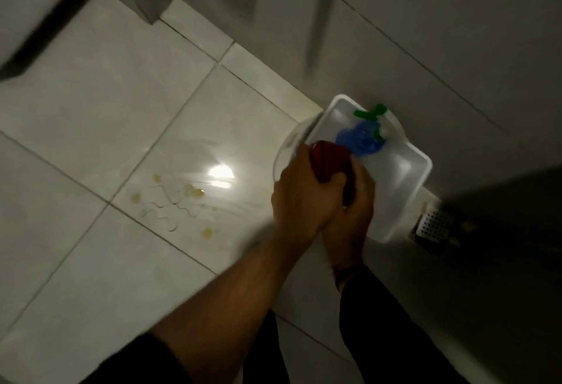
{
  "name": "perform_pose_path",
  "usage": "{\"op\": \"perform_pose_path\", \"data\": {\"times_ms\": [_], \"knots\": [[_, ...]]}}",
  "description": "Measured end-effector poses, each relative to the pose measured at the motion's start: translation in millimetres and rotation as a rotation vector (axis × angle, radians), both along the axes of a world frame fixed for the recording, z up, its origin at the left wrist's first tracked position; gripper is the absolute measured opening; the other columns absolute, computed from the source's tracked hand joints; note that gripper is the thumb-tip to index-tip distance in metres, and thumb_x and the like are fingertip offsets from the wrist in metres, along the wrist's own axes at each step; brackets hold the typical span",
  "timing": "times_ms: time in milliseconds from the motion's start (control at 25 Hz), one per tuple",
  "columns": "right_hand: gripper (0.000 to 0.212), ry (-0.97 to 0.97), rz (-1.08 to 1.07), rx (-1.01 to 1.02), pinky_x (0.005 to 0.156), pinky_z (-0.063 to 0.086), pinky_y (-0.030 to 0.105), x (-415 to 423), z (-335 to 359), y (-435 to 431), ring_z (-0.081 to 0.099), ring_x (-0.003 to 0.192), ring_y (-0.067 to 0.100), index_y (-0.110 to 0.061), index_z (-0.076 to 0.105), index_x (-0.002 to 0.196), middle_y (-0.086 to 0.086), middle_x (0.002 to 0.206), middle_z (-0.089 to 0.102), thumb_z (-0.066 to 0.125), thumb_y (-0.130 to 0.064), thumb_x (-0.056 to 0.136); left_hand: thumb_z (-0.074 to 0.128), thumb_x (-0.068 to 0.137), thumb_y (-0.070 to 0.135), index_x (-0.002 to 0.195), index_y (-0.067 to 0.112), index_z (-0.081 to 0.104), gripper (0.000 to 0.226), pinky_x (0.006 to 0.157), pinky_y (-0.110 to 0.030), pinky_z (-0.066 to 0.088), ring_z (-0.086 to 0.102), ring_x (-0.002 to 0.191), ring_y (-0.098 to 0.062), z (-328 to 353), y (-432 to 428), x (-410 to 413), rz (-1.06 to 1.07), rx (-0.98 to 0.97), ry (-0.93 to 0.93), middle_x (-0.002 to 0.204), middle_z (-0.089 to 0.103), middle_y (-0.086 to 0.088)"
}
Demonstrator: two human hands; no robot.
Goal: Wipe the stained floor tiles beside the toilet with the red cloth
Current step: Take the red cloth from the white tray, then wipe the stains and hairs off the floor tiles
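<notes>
The red cloth (330, 158) is bunched up and gripped between both hands over the near corner of a white tray (404, 189). My left hand (301, 201) wraps it from the left, and my right hand (354, 201) holds it from the right and below. Yellow-brown stains and thin squiggly marks (179, 204) lie on the pale floor tiles (91, 140) to the left of my hands. Part of the toilet (27, 12) shows at the top left.
A blue spray bottle with a green and white trigger (362, 137) lies in the tray against the wall. A clear round lid or dish (289, 146) sits at the tray's left edge. A white perforated floor drain (433, 225) is right of the tray.
</notes>
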State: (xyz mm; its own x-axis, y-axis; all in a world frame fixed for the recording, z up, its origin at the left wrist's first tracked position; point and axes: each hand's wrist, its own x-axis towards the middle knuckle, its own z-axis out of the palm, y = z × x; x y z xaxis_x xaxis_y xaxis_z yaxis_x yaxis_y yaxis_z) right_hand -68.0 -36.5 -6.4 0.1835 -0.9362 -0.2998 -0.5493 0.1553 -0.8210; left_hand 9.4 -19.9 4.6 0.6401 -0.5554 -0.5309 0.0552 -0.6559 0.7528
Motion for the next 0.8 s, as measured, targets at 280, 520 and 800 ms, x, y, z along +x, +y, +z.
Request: {"op": "perform_pose_path", "data": {"times_ms": [280, 520, 800], "knots": [[0.037, -0.289, 0.251, 0.56, 0.084, 0.067, 0.028, 97.2, -5.4, 99.3, 0.08, 0.109, 0.01, -0.033, 0.074, 0.124, -0.008, 0.118, 0.083, 0.078, -0.048, 0.091, 0.038, 0.074, 0.095, 0.104, 0.05, 0.08, 0.068, 0.086, -0.03, 0.063, 0.078, 0.097, -0.006, 12.1, 154.2, 109.3, 0.317, -0.125, 0.456, 0.102, 0.082, 0.016], [0.046, 0.071, 0.579, 0.307, 0.121, 0.051, 0.048, 197.0, -152.2, 164.8, 0.066, 0.134, 0.028, -0.016, 0.063, 0.148, 0.009, 0.143, 0.071, 0.069, -0.016, 0.102, 0.038, 0.105, 0.073, 0.134, 0.024, 0.071, 0.065, 0.093, -0.039, 0.053, 0.073, 0.113, -0.034, -170.8, 323.7, 160.9, 0.794, 0.113, 0.39, 0.126, 0.08, -0.009], [0.071, 0.479, 1.271, -0.5, 0.125, 0.039, 0.054, 300.0, -347.1, 228.7, 0.029, 0.163, 0.036, -0.021, 0.039, 0.163, 0.005, 0.172, 0.04, 0.052, -0.022, 0.093, 0.028, 0.101, 0.077, 0.178, 0.022, 0.012, 0.095, 0.133, -0.069, 0.001, 0.004, 0.172, -0.038, -415.0, 475.6, 146.2, 0.262, 0.804, -0.319, 0.185, 0.005, -0.014]]}}
